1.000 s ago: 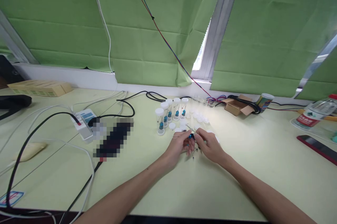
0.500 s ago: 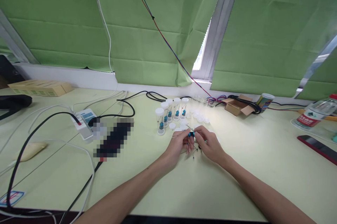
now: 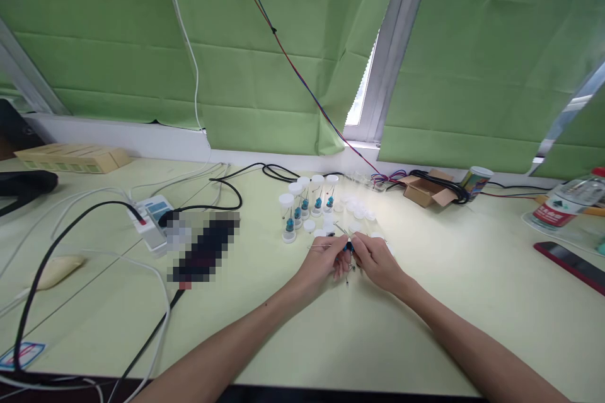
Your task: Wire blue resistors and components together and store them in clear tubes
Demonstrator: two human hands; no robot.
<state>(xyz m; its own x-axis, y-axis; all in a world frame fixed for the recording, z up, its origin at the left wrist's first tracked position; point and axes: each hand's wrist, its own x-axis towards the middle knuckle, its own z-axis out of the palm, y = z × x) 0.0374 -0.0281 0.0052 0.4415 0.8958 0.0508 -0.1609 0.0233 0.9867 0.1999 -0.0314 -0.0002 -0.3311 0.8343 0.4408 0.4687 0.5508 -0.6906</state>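
Note:
Between my two hands is a small blue-and-black part (image 3: 349, 246), too small to name more exactly. The closed fingers of my left hand (image 3: 327, 255) pinch it from the left. From the right, the thumb and fingers of my right hand (image 3: 377, 260) close on it too. A thin wire (image 3: 317, 246) sticks out past my left hand. Small metal-ended pieces (image 3: 348, 275) lie or hang just below the fingers. Behind my hands stand several clear capped tubes (image 3: 289, 219) with blue parts and wires inside. Loose white caps (image 3: 358, 212) lie beside them.
On the left are a white power strip (image 3: 154, 226), black and white cables and a pixelated dark object (image 3: 208, 251). An open cardboard box (image 3: 424, 193) and a printed can (image 3: 476, 182) stand at the back right. A bottle (image 3: 567, 204) and a phone (image 3: 571, 267) are far right.
My right hand has moved slightly left, and the fingers of both hands are now closer together around the blue-and-black part, covering more of it. The part has shifted a little right.

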